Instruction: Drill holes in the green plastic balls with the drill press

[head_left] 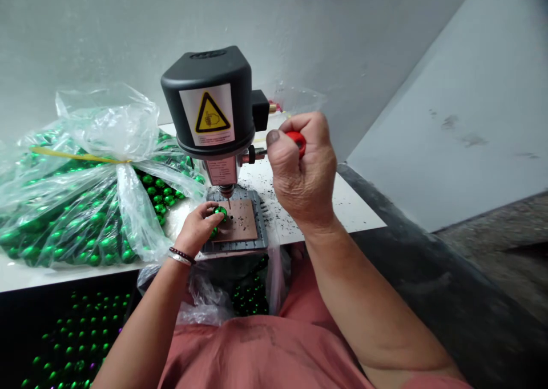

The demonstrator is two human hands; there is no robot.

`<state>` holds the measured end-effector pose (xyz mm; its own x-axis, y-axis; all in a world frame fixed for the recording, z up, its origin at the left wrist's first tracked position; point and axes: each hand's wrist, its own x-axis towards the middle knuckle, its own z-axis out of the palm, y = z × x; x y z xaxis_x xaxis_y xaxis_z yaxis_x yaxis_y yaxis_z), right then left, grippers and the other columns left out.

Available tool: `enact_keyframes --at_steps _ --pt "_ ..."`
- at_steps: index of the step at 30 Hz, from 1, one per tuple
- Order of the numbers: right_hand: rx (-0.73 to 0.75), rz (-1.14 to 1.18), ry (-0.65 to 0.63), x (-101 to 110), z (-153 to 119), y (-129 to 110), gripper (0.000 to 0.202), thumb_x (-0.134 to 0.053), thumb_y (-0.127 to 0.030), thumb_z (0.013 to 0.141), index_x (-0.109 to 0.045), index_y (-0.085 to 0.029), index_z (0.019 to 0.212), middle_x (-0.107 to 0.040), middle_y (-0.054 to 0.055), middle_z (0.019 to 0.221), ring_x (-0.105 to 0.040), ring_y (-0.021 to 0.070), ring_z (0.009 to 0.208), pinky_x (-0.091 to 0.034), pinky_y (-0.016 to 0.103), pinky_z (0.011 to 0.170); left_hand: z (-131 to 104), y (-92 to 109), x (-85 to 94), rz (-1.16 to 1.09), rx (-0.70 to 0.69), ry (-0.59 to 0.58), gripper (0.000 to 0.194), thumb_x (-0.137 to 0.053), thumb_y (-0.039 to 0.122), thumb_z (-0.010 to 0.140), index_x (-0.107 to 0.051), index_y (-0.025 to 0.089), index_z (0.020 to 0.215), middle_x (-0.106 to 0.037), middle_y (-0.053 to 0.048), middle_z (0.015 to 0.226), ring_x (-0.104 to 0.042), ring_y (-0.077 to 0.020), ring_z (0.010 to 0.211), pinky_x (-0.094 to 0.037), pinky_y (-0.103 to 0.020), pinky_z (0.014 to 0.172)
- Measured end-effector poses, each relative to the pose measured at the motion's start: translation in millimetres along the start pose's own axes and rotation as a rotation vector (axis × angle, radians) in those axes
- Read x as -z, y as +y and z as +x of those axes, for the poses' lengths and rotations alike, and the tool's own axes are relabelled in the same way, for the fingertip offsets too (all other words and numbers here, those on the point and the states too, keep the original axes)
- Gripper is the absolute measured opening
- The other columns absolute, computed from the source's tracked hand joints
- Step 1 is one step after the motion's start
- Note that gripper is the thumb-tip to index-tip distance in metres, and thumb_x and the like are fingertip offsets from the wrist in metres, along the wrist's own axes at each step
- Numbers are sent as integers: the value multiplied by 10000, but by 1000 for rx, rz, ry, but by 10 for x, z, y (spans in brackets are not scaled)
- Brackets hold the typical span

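My left hand pinches a shiny green ball over a brown board, left of the thin bit of a small black drill press. Another green ball shows just below the fingers, by the palm. My right hand is closed round the red knob of the press lever, to the right of the machine. The bit points down at the board, close beside the held ball. Dark shavings lie on the board.
On the white table, a large clear plastic bag of green balls fills the left. Dark crumbs surround the press base. Below the front edge are rows of green balls at left and more balls in plastic. A wall stands behind.
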<state>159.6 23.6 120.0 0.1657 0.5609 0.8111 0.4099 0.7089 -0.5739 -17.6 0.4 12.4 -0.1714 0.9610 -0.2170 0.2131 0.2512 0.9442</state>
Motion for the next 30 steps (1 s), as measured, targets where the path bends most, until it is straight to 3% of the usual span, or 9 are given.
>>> enact_keyframes --at_steps 10,14,19,24,30 --pt "-2 6 -33 22 -13 -2 212 -393 -394 841 -450 -196 789 -405 -61 636 -373 6 515 -383 151 509 97 12 -99 566 -156 188 295 -610 348 661 -612 201 917 -674 -27 910 -607 -167 782 -439 -273 690" --pt "-22 2 -39 30 -5 -13 220 -403 -407 836 -437 -198 775 -397 -64 614 -376 6 497 -387 146 503 89 8 -128 604 -143 181 314 -627 378 648 -607 217 917 -674 0 856 -596 -154 702 -432 -266 658" --pt "-21 -7 -43 35 -3 -16 232 -387 -412 840 -438 -195 773 -396 -64 609 -387 5 496 -393 145 508 62 44 -139 677 -181 135 449 -639 388 647 -608 232 1068 -668 -12 963 -604 -173 793 -434 -263 686" --pt "-12 -6 -38 33 -14 -10 222 -390 -408 838 -435 -199 778 -399 -67 618 -373 -1 494 -391 139 512 22 134 -127 717 -104 75 384 -617 359 681 -647 229 1041 -693 -15 842 -617 -173 759 -433 -249 653" --pt "1 -17 -48 43 -18 -2 206 -387 -391 839 -441 -198 787 -403 -62 628 -367 7 507 -385 153 512 48 113 -162 796 -160 86 460 -639 411 651 -631 227 1072 -692 -45 901 -614 -200 801 -437 -269 676"
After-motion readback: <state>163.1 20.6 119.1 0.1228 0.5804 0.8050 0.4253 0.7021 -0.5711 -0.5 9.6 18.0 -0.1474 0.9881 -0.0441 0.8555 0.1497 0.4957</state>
